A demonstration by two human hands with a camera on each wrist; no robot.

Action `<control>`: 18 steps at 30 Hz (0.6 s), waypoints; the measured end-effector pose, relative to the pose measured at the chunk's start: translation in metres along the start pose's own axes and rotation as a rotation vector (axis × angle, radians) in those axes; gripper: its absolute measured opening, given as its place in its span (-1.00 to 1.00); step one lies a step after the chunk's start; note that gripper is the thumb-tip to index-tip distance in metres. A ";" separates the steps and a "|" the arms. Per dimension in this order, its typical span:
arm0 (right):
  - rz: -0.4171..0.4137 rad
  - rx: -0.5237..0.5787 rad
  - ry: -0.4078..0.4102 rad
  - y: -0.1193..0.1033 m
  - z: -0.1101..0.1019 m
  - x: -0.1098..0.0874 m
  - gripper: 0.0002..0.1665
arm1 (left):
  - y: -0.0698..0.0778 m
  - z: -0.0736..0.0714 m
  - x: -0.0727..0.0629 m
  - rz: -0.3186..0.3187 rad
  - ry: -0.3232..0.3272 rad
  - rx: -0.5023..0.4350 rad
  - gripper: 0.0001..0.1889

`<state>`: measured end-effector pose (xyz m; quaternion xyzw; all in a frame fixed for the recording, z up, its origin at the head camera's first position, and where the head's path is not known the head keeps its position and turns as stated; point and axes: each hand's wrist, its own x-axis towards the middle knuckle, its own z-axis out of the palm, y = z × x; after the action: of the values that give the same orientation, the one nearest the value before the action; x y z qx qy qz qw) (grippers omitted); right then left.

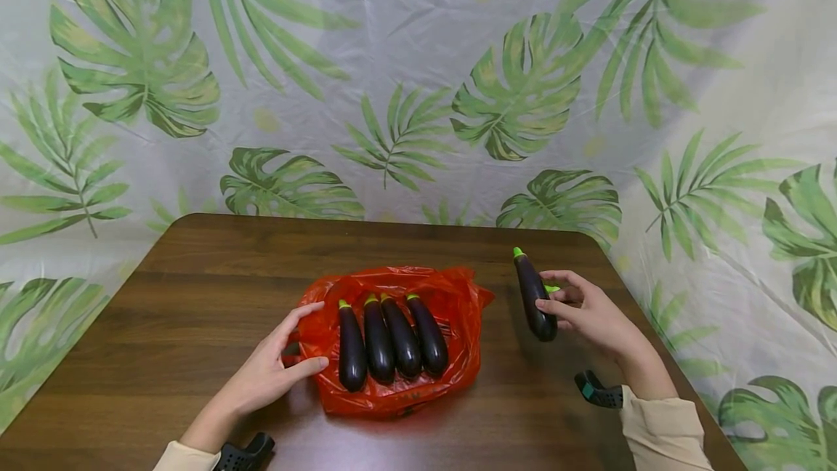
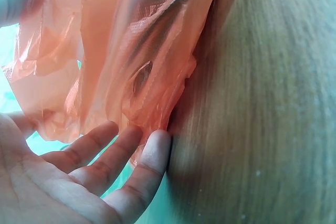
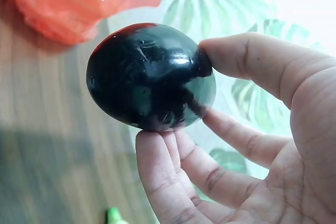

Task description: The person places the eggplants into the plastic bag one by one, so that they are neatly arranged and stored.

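Note:
A red plastic bag [image 1: 464, 355] lies spread on the table with several dark purple eggplants [image 1: 392, 340] side by side in it, green stem ends pointing away. My left hand [image 1: 277, 358] rests at the bag's left side, thumb and fingers spread wide against the crumpled plastic [image 2: 105, 66]. To the right of the bag, my right hand [image 1: 588, 311] pinches another eggplant [image 1: 531, 289] between thumb and fingers near its thick end. Its rounded bottom [image 3: 147, 77] faces the right wrist camera. Behind that hand, a green stem end [image 1: 552, 288] shows; the rest there is hidden.
The brown wooden table [image 1: 216, 260] has its far edge close to a hanging leaf-print sheet [image 1: 405, 57]. The sheet also runs along the right side. Dark straps [image 1: 598, 391] circle both wrists.

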<state>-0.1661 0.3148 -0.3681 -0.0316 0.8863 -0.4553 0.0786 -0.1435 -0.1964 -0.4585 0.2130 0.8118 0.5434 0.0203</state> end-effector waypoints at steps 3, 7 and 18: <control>-0.016 -0.008 0.007 -0.009 0.001 -0.001 -0.20 | 0.000 0.000 0.000 -0.004 -0.003 -0.002 -0.23; -0.025 -0.003 0.021 -0.021 0.001 -0.002 -0.21 | 0.000 -0.001 0.000 -0.013 -0.006 0.001 -0.22; -0.059 0.037 0.028 -0.046 0.008 -0.004 -0.23 | 0.000 -0.001 0.000 -0.012 -0.009 0.011 -0.22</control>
<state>-0.1615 0.2825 -0.3347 -0.0499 0.8775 -0.4739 0.0532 -0.1439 -0.1973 -0.4578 0.2106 0.8158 0.5380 0.0260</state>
